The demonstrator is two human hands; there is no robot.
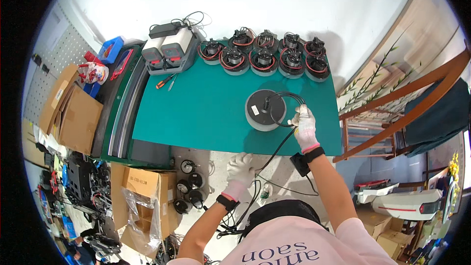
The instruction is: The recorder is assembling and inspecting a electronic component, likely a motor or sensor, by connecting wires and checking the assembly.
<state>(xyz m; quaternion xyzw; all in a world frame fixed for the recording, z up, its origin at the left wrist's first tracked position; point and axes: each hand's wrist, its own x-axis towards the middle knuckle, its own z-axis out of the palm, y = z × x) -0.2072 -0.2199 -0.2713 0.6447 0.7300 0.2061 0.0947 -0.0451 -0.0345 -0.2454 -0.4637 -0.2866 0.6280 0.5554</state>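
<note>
A round dark disc-shaped unit (259, 111) with a pale rim lies flat on the green tabletop, a black stem at its centre. Looped black cable (286, 93) runs from it into my right hand (305, 126), which is gloved in white and closed around the loops at the unit's right. From there the cable slants down over the table's front edge. My left hand (239, 172), also gloved, is curled just off that edge, where the cable bends beside its fingers; it seems to grip the cable, though the fingers partly hide the contact.
Several round motor-like units with red and black wires (265, 61) stand along the table's back. A charger with two battery packs (169, 49) and an orange-handled screwdriver (165, 81) are at the back left. An open carton (142, 179) is on the floor, a wooden chair (392, 127) at right.
</note>
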